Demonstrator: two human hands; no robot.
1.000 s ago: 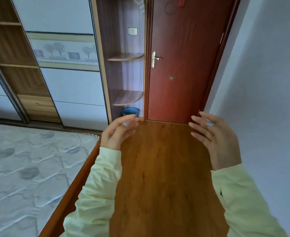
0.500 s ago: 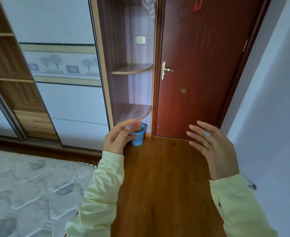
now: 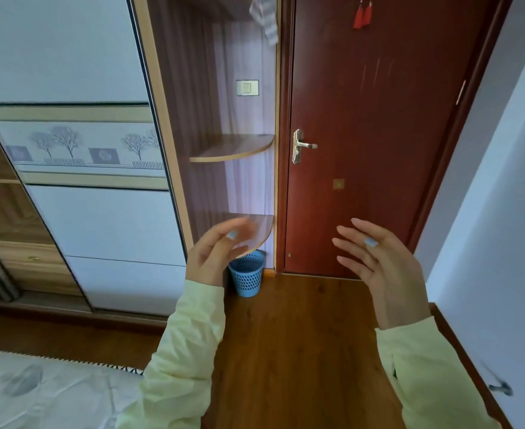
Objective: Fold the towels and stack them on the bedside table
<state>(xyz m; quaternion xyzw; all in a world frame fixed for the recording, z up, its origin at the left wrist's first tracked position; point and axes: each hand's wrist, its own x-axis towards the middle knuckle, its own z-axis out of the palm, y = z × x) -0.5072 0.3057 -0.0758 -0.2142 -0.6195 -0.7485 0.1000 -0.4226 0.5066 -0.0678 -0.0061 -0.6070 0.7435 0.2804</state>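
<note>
- The left grip [image 3: 214, 255], a bare hand at 7 o'clock, and the right grip [image 3: 382, 267] at 4 o'clock: both raised, fingers spread and loosely bent, holding nothing; the left fingertips are blurred.
- Where the towels lie cannot be told; one striped cloth [image 3: 265, 20] hangs at 12 o'clock, well above both grips, and may or may not be a towel.
- Count: two grips; two curved shelves, upper shelf [image 3: 233, 147] and lower shelf [image 3: 262, 226]; one blue basket [image 3: 247, 275]; one door [image 3: 363, 150]; one mattress [image 3: 38, 391].
- Change over half a second: the blue basket, then partly behind the left grip, now shows almost whole at its 4 o'clock; less mattress, more door.
</note>
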